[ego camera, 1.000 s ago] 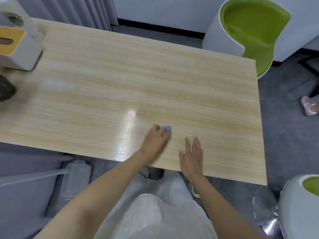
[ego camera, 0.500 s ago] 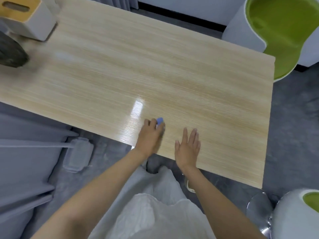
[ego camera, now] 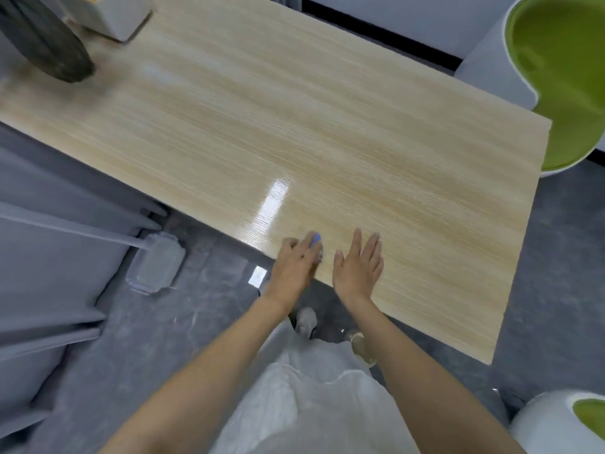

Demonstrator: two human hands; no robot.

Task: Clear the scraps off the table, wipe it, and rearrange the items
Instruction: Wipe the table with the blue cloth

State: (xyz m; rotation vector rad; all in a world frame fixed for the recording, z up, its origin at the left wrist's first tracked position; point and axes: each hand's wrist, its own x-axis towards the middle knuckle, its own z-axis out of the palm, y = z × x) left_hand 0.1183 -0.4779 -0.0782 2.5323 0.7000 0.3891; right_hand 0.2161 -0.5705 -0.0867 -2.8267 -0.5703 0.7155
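Standing next to the table (ego camera: 327, 126) here, and it's mid-wipe by the look of it. The left hand (ego camera: 296, 268) is curled down over a small blue cloth (ego camera: 315, 240) right at the near edge of the tabletop; only a blue corner pokes out past the fingers, so it could be a sponge for all I can tell. Fingers are bunched on top of it, pressing it flat rather than pinching. The right hand (ego camera: 358, 268) is just beside it, palm down, fingers spread flat on the wood, holding nothing. Looks like it's only bracing.

I can't spot any scraps on the surface, so my guess is the clearing part is done and wiping is what's going on.

If it were me: keep the cloth flat under the whole palm, run long strokes along the grain, overlap each pass, and work from the far side back toward the near edge so nothing gets pushed onto clean wood. That glossy streak near the hands shows how easily this top would show smears, so even pressure matters.

The rearranging bit presumably concerns the stuff in the far left corner, a white box with a yellowish top (ego camera: 108, 11) and a dark round thing (ego camera: 45, 37) that's too blurry to name.

Labels or writing? Nothing readable anywhere. The green-and-white chair (ego camera: 537, 67) across the table has no branding showing either.
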